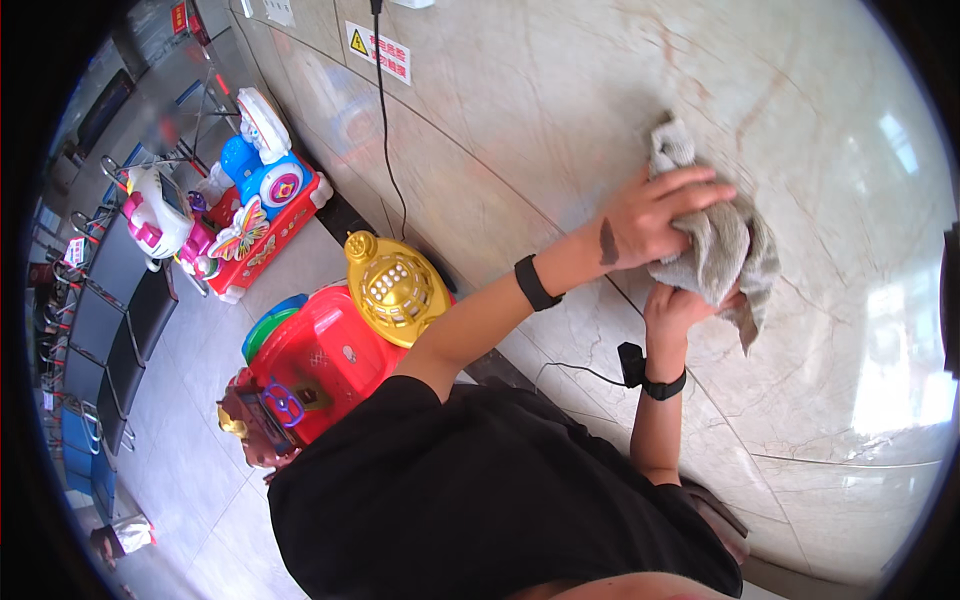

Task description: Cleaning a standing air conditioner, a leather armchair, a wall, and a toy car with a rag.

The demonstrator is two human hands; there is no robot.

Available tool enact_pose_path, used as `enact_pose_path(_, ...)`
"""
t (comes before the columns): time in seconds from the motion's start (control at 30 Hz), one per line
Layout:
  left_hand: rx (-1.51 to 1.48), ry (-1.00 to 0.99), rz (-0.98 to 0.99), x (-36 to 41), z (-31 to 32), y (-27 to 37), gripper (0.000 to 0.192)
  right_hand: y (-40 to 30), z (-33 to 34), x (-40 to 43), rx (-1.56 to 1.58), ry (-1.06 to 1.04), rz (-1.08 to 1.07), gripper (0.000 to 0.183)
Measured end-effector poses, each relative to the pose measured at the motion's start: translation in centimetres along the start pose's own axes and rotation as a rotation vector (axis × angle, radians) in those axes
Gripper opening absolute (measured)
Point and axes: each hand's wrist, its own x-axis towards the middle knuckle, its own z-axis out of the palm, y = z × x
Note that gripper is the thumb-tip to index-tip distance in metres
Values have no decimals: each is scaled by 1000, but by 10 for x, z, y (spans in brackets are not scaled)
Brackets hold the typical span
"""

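Note:
A crumpled grey cloth (716, 251) is bunched up in front of the marble-look tiled wall (525, 112). My left hand (649, 217) grips its upper left side, the fingers lying over the folds. From below, my right hand (686, 306) holds the lower part, its fingers partly hidden by the fabric. One corner of the cloth hangs down past the right hand. Black bands circle both wrists, and a dark patch shows near the left wrist. Whether the cloth touches the wall all over is hidden by its folds.
A black plug (632, 365) with a cord sits beside my right wrist. Another black cable (386, 127) runs down the wall past a warning sign (377, 51). At left stand a red ride-on toy (330, 337), a cat-faced ride (247, 217) and a row of metal-framed chairs (146, 311).

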Motion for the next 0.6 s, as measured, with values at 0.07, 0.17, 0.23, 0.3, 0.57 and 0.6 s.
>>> enact_pose_path(0.07,35,1,-19,0,-26,-27,23,-20,27,9,-142,-110,-119,61)
enact_pose_path(0.17,40,-11,-68,-2,-60,-61,26,-36,72,10,-122,-182,-77,61)
enact_pose_path(0.23,70,83,-114,-10,-83,-93,22,-76,96,30,-137,-113,-182,59)
enact_pose_path(0.3,129,116,-83,-29,-109,-130,37,-103,121,34,-129,-281,-126,60)
enact_pose_path(0.57,186,278,-462,-167,-134,-156,56,-136,191,-41,324,-775,-6,46)
enact_pose_path(0.6,161,278,-567,-196,-113,-149,60,-113,199,-85,292,-773,-59,48)
